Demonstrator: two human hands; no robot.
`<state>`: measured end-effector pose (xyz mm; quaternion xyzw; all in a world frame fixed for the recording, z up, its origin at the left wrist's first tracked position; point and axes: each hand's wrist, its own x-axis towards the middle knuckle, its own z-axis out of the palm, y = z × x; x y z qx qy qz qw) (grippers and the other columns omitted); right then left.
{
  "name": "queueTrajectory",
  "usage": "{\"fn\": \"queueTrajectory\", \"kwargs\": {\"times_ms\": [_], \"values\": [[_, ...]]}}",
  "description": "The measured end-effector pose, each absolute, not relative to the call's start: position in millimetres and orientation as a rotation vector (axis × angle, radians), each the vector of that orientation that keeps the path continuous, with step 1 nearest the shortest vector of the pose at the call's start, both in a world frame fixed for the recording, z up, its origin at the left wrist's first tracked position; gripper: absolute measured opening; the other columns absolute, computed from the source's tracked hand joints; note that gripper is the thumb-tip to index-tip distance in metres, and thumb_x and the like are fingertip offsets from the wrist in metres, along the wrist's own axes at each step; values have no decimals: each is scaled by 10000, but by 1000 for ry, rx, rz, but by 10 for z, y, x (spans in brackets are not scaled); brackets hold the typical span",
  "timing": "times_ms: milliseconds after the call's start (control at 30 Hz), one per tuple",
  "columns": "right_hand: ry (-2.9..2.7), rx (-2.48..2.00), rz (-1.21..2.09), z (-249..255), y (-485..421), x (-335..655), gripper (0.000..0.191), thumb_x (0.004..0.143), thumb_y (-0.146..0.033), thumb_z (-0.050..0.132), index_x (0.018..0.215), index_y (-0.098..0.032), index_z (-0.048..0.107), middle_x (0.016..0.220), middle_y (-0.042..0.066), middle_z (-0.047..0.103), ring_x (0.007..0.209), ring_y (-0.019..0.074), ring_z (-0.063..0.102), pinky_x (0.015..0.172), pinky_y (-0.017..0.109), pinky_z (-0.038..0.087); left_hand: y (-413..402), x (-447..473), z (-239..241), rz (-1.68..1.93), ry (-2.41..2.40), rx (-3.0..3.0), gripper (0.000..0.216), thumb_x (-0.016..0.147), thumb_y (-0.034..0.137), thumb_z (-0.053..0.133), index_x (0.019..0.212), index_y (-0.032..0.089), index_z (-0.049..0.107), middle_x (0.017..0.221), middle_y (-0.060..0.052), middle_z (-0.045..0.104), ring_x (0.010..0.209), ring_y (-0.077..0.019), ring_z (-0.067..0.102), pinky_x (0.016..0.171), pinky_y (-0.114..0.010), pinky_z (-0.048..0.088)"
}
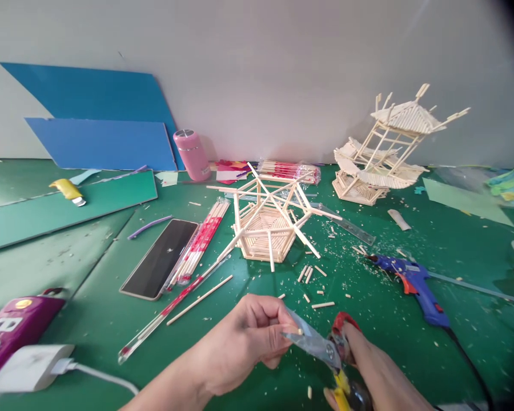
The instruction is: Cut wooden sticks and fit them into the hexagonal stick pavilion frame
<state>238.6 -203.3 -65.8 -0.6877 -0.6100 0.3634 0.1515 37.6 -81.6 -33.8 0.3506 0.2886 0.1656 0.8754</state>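
My left hand (pixel 251 337) is closed, thumb against curled fingers, around a thin wooden stick (pixel 300 331). Only the stick's tip shows, between the blades of a pair of scissors (pixel 321 345) with red and yellow handles. Those handles are gripped by my right hand (pixel 360 365), partly cut off at the bottom edge. Beyond both hands stands a six-sided frame of wooden sticks (pixel 268 228), with long sticks crossed over its top. Short cut stick pieces (pixel 323 305) and crumbs lie on the green table between the frame and my hands.
A blue hot glue gun (pixel 415 279) lies right, its cord running to the bottom edge. A stick pagoda (pixel 381 154) stands behind it. To the left are a phone (pixel 160 260), bagged sticks (pixel 203 240), a purple power strip (pixel 21 325) and a yellow cutter (pixel 68 191). A pink bottle (pixel 192 157) stands behind.
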Motion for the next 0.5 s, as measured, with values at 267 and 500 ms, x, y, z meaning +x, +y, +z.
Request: {"fn": "queueTrajectory", "kwargs": {"times_ms": [267, 500], "values": [[-1851, -2020, 968, -715, -1971, 2425, 289, 788, -402, 576, 977, -184, 578, 899, 62, 636, 746, 188, 610, 664, 325, 493, -817, 370, -328, 318, 594, 701, 168, 672, 294, 709, 632, 142, 650, 459, 48, 423, 409, -56, 335, 415, -201, 238], [-1909, -1999, 899, -703, -1980, 2361, 417, 588, -380, 625, 944, -180, 540, 749, 91, 657, 670, 266, 633, 572, 311, 468, -823, 358, -355, 306, 586, 690, 172, 667, 293, 711, 610, 150, 634, 446, 62, 407, 399, -53, 293, 422, -210, 234]]}}
